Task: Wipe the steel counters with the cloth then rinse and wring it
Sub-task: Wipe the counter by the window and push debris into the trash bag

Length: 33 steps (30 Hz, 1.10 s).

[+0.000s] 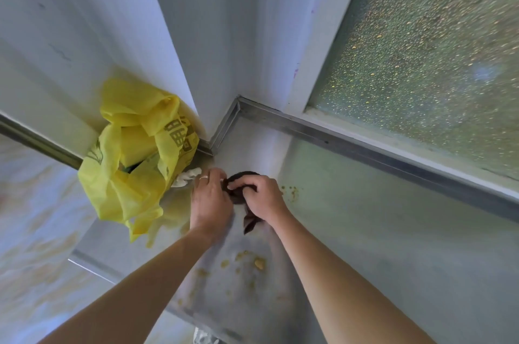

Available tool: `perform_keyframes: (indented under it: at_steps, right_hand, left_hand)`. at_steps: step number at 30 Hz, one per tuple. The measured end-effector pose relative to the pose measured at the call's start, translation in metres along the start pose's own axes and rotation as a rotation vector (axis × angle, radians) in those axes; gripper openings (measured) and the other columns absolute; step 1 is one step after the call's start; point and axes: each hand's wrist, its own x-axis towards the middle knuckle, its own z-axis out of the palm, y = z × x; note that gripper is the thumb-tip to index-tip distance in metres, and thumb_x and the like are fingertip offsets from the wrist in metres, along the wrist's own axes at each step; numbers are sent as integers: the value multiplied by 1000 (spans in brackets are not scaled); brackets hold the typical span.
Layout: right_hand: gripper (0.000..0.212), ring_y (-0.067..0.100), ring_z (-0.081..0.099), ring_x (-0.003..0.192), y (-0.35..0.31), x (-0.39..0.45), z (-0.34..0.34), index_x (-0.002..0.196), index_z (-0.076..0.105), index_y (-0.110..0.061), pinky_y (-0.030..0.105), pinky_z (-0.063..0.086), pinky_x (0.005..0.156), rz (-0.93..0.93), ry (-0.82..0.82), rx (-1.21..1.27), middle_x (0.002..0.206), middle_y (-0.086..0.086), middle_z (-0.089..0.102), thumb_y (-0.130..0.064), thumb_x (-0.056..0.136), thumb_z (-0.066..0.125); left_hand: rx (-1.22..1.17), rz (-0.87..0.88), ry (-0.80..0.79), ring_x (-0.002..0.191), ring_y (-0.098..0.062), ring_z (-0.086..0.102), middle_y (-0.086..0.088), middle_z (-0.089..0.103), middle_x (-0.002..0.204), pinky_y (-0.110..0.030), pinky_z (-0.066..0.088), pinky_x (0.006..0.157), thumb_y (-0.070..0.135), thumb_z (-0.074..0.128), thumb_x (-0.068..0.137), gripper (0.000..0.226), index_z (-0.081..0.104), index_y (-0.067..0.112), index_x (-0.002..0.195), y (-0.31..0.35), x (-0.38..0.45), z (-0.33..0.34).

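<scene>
Cloth: dark brown crumpled rag [243,224] on the steel desk [379,231], far corner.
Hands: left [210,200] and right [262,197] both gripping it.
Risk: yellowish crumbs [259,262] near, likely smeared; thin yellow plastic bag [134,158] left, easily snagged.

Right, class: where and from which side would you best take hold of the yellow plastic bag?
Take the yellow bag by its loose, crumpled upper folds, coming from the near side: walls back it behind, and both hands and the cloth crowd its right.
</scene>
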Motion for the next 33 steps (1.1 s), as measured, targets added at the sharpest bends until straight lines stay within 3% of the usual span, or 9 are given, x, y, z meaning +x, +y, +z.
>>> perform_keyframes:
  at_steps: [2, 6, 10, 12, 15, 23, 27, 31, 33]
  right_hand:
    - [44, -2, 68, 97, -7, 0, -17, 94, 81, -26, 16, 51, 91, 32, 64, 54, 98, -18, 77, -1, 80, 48]
    - [42, 3, 66, 103, -5, -4, -58, 104, 76, -19, 12, 46, 95, -28, 418, 62, 107, -11, 75, 3, 78, 51]
    - [48, 25, 57, 122, 52, -18, -93, 122, 66, -7, 31, 40, 113, -14, 704, -165, 127, 8, 65, 4, 77, 53]
    - [59, 31, 43, 140, 78, -26, -95, 141, 53, -4, 43, 31, 121, 117, 605, -271, 148, 14, 51, 2, 82, 56]
    - [64, 32, 33, 150, 93, -29, -80, 147, 46, -1, 45, 24, 125, 116, 513, -441, 158, 14, 42, -3, 84, 52]
    - [68, 19, 39, 146, 59, -40, -10, 143, 53, -14, 42, 22, 125, -56, 380, -453, 153, 0, 50, -14, 75, 53]
    - [62, 19, 48, 140, 52, -47, 3, 134, 61, -16, 43, 31, 120, -98, 354, -390, 145, -2, 58, -11, 72, 54]
    - [58, 15, 53, 132, 42, -65, 18, 127, 66, -20, 28, 30, 118, -110, 283, -275, 136, -7, 63, -7, 72, 55]
    - [54, 11, 58, 122, 36, -72, 18, 118, 69, -25, 32, 39, 114, -94, 238, -185, 125, -12, 68, -4, 71, 53]
  left_hand:
    - [11, -7, 7, 100, -36, 55, -14, 62, 106, -45, 45, 84, -6, 54, 82, 31, 57, 10, 108, -1, -3, 0]
    - [45, -18, -7, 104, -34, 55, -12, 63, 110, -46, 47, 85, 1, 60, 88, 26, 57, 13, 111, -3, -3, 4]
    - [57, -29, -3, 105, -31, 53, -10, 62, 110, -44, 46, 87, 5, 57, 92, 21, 56, 15, 110, 2, -3, 8]
    - [51, -29, -7, 104, -29, 52, -9, 62, 110, -42, 45, 88, 4, 55, 92, 22, 56, 15, 110, 5, -5, 11]
    - [23, -22, -17, 106, -28, 50, -8, 60, 111, -43, 44, 93, 3, 53, 91, 22, 56, 16, 108, 7, -8, 15]
    - [50, -22, -19, 113, -28, 49, -6, 58, 113, -45, 44, 97, -1, 52, 88, 27, 55, 18, 107, 5, -11, 19]
    - [76, -29, -22, 108, -29, 53, -7, 60, 109, -44, 44, 92, 0, 50, 90, 25, 53, 17, 108, 9, -13, 17]
    - [125, -27, -30, 104, -29, 54, -7, 60, 104, -42, 39, 89, 3, 46, 93, 21, 50, 18, 107, 11, -18, 18]
    - [131, -41, -33, 104, -29, 53, -6, 59, 102, -41, 36, 88, 4, 44, 94, 19, 48, 19, 105, 12, -22, 20]
